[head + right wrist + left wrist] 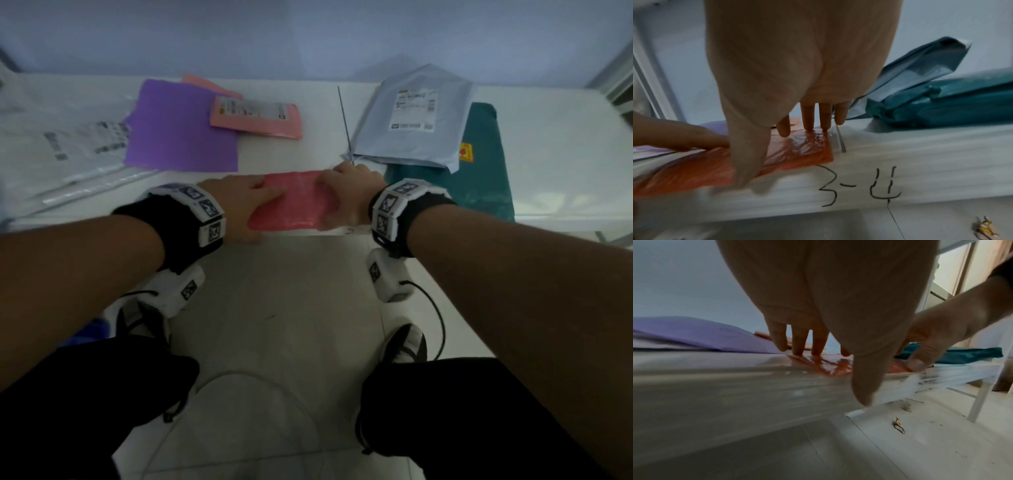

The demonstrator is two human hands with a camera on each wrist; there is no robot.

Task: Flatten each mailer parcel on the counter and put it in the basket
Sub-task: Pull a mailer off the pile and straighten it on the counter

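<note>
A red mailer parcel [295, 202] lies flat at the front edge of the white counter [565, 154]. My left hand [245, 205] presses its left end with straight fingers [799, 344]. My right hand [346, 192] presses the right end, fingers [807, 118] straight on the glossy red mailer parcel [797, 151]. In the left wrist view only a strip of the red mailer parcel [836, 366] shows under my left hand. No basket is in view.
On the counter lie a purple mailer [181, 126], a pink labelled mailer [257, 120], a white mailer [58, 144] at the left, and a grey mailer [414, 116] over a teal parcel [479, 171] at the right. A thin metal rod [344, 120] lies behind my right hand.
</note>
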